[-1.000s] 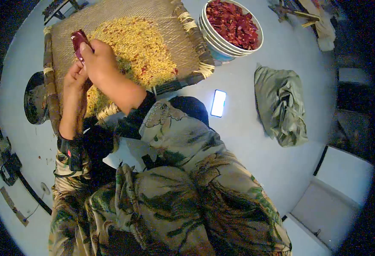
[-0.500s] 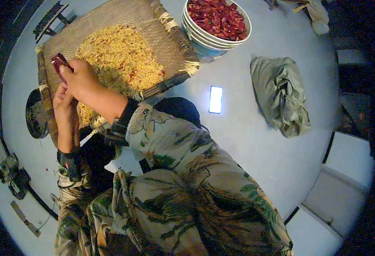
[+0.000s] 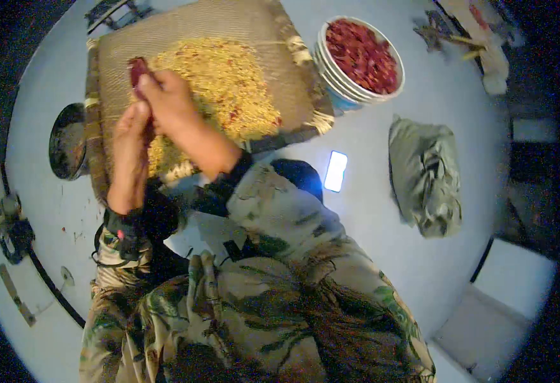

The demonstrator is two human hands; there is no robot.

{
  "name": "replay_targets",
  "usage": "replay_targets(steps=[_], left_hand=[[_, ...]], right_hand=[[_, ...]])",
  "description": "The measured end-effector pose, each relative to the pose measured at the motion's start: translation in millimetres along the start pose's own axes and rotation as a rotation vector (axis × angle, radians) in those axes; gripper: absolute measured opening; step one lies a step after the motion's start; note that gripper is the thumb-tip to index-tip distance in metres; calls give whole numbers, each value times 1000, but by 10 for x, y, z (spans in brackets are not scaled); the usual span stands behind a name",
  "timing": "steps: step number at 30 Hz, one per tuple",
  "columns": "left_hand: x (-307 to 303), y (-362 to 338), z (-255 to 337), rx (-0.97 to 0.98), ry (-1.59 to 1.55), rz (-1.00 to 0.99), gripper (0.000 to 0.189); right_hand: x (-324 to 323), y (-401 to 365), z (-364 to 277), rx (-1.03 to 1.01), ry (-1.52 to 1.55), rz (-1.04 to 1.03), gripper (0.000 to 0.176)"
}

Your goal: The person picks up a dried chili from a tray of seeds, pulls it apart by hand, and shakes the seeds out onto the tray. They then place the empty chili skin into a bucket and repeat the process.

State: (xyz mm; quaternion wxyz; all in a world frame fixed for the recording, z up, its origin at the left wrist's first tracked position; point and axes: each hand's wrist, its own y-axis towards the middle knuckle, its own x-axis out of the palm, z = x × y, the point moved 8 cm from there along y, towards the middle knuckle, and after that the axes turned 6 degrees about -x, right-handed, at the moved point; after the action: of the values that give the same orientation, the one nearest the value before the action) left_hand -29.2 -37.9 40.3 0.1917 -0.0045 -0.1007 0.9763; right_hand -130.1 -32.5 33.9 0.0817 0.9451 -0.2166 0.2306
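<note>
A dark red dried chili pepper [image 3: 138, 69] sticks up from my two hands above the left part of a woven tray [image 3: 117, 48]. My right hand [image 3: 175, 105] is closed around it, thumb lying along its side. Just below, my left hand [image 3: 130, 143] is closed at what looks like its lower end, where a strip of dark red shows between the hands; blur hides the exact grip. Beneath and beyond them, yellow chili seeds [image 3: 222, 76] with a few red bits are spread over the tray.
Stacked white buckets [image 3: 398, 80] full of red chili pieces [image 3: 363, 57] stand right of the tray. A lit phone [image 3: 335, 171] and a grey-green sack [image 3: 425, 175] lie on the floor [image 3: 369, 210]. A dark round pan [image 3: 68, 140] sits left of the tray.
The whole view has shifted, so the tray, buckets and sack appear farther right. Both hands, still on the chili, have come slightly inward from the tray's left rim.
</note>
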Motion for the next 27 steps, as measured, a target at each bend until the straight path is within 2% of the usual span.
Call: replay_targets(steps=[2, 5, 8, 11, 12, 13, 14, 17, 20, 23, 27], left_hand=[[-3, 42, -37, 30, -70, -41, 18], [-56, 55, 18, 27, -40, -7, 21], [-68, 102, -36, -6, -46, -89, 24], [-13, 87, -91, -52, -148, -178, 28], [5, 77, -99, -79, -186, -207, 29], [20, 99, -101, -84, -187, -259, 31], [5, 104, -114, -85, -205, -261, 31], [19, 38, -58, -88, -241, -279, 31], [-11, 87, -170, -108, -266, -299, 34], [-39, 82, -271, -186, -361, -236, 28], [-67, 37, -235, -180, -318, -243, 25]], right_hand=[[-17, 85, 88, -4, -81, -53, 24], [-1, -3, 3, 138, 64, -84, 22], [69, -13, -150, 86, 57, -117, 28], [-17, 34, -41, 55, 8, -121, 27], [-14, -16, -61, 141, 87, -150, 24], [-14, -25, -74, 160, 35, -111, 26], [-22, -21, -73, 178, -18, -68, 28], [-132, 62, 133, 139, -152, -149, 32], [-57, -27, 150, 235, -109, -116, 33], [-3, -43, 164, 216, -148, -152, 34], [109, -124, 160, 228, -33, -204, 35]])
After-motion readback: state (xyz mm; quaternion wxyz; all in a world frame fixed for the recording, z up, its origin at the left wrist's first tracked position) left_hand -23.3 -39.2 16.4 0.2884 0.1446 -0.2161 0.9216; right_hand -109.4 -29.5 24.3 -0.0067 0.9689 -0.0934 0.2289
